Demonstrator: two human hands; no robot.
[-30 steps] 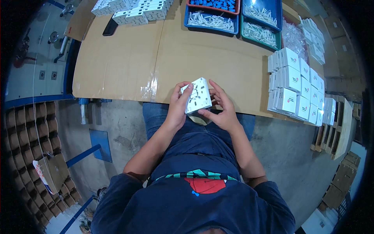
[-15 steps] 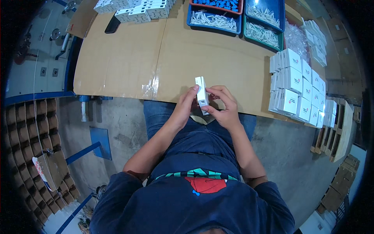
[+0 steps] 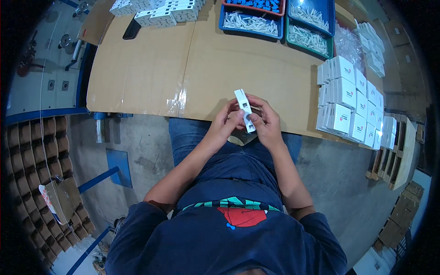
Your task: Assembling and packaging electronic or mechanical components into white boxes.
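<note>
- The left hand (image 3: 228, 120) grips the near left side of a small white carton (image 3: 244, 110), fingers curled around it.
- The right hand (image 3: 264, 122) clasps the same carton from the right, thumb pressed on its face.
- The carton is held edge-up, tilted, just above the near edge of the cardboard-covered table (image 3: 151, 68), in front of the person's lap.
- To the right on the table stands a stack of finished white boxes (image 3: 346, 103), well apart from the hands.
- At the far edge sit a blue tray (image 3: 252, 22) of white parts and a green tray (image 3: 308, 39) beside it.
- More white boxes (image 3: 158, 10) lie at the far left, near a black phone (image 3: 132, 29).
</note>
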